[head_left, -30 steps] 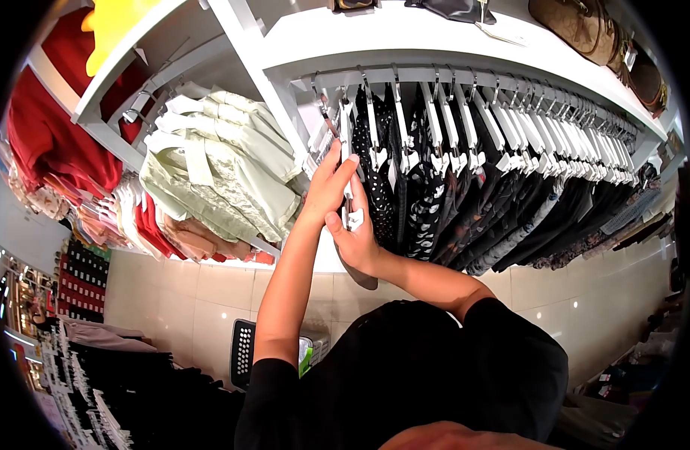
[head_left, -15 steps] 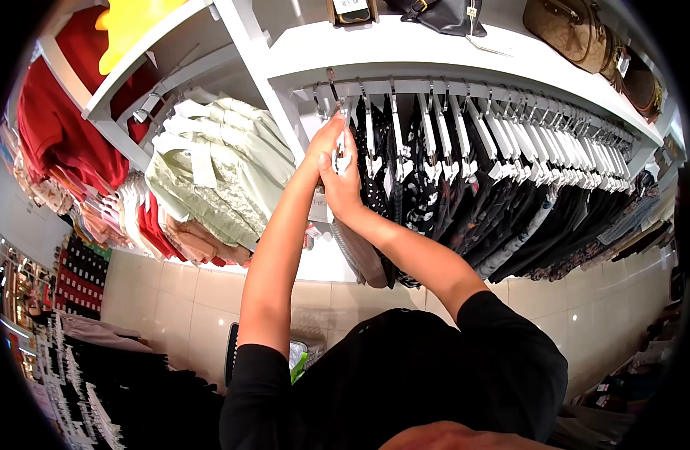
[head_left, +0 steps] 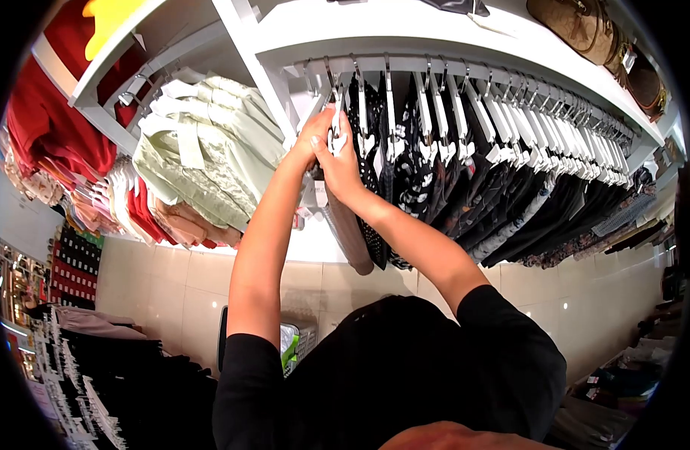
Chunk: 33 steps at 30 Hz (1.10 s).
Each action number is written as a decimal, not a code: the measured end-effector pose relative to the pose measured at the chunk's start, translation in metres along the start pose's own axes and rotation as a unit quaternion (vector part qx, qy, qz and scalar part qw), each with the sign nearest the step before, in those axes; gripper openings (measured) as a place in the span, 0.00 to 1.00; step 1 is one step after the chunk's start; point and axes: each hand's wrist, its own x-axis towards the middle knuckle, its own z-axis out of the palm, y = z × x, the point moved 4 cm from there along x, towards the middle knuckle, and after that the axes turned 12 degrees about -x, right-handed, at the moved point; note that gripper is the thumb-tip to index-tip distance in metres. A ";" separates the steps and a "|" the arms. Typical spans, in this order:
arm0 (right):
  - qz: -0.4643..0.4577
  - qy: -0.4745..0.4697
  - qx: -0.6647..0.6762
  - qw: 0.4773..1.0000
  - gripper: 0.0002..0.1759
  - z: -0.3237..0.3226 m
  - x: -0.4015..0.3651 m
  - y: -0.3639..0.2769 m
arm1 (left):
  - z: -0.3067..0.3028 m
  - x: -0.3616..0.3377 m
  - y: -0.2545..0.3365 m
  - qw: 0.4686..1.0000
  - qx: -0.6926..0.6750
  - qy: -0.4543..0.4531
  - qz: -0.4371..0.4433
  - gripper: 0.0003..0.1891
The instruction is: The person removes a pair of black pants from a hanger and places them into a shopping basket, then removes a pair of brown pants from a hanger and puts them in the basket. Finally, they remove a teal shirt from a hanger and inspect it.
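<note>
At the left end of a metal rail [head_left: 450,67], both of my hands meet at a white clip hanger [head_left: 336,132]. My left hand [head_left: 313,139] is closed around the hanger's left side. Against its right side lies my right hand [head_left: 340,161], fingers up and also closed on it. A grey-brown garment [head_left: 347,232] hangs below my hands. Just right of it hang black-and-white patterned garments [head_left: 369,172] on white clip hangers. The fingertips partly cover the hanger.
Pale green garments [head_left: 202,150] hang to the left, past a white upright panel [head_left: 255,67]. Bags [head_left: 574,30] stand on the white shelf above. A basket [head_left: 303,341] is on the tiled floor beside my body. Dark clothes [head_left: 127,375] hang at lower left.
The view has shifted, so the rack and shelf appear slightly higher. My left hand has curled closer around the hanger, and its fingers no longer stretch up as far.
</note>
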 end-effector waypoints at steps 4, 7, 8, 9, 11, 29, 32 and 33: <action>-0.002 -0.055 -0.011 0.998 0.45 -0.015 -0.009 -0.011 | -0.002 -0.024 0.008 0.947 0.281 0.005 0.157 0.27; 0.014 -0.084 -0.023 0.996 0.45 -0.017 -0.021 0.005 | -0.008 -0.017 -0.017 0.892 0.339 0.030 0.297 0.24; 0.008 -0.088 -0.027 0.996 0.45 -0.019 -0.025 0.009 | -0.012 -0.020 -0.028 0.888 0.359 0.019 0.288 0.23; -0.017 -0.085 -0.070 0.994 0.45 -0.024 -0.031 0.009 | -0.002 -0.038 -0.024 0.909 0.299 0.056 0.284 0.23; -0.039 -0.102 -0.044 0.993 0.42 -0.039 -0.053 0.009 | 0.000 -0.048 -0.037 0.901 0.259 0.066 0.343 0.26; 0.666 -0.280 -0.292 0.627 0.07 -0.426 -0.495 0.323 | 0.021 -0.043 -0.051 0.959 0.092 0.046 0.265 0.25; 0.803 -0.097 -0.226 0.543 0.08 -0.441 -0.518 0.291 | 0.017 -0.039 -0.061 0.957 0.086 0.054 0.272 0.24; 0.784 -0.168 -0.232 0.551 0.08 -0.436 -0.519 0.287 | 0.017 -0.040 -0.061 0.955 0.086 0.045 0.280 0.24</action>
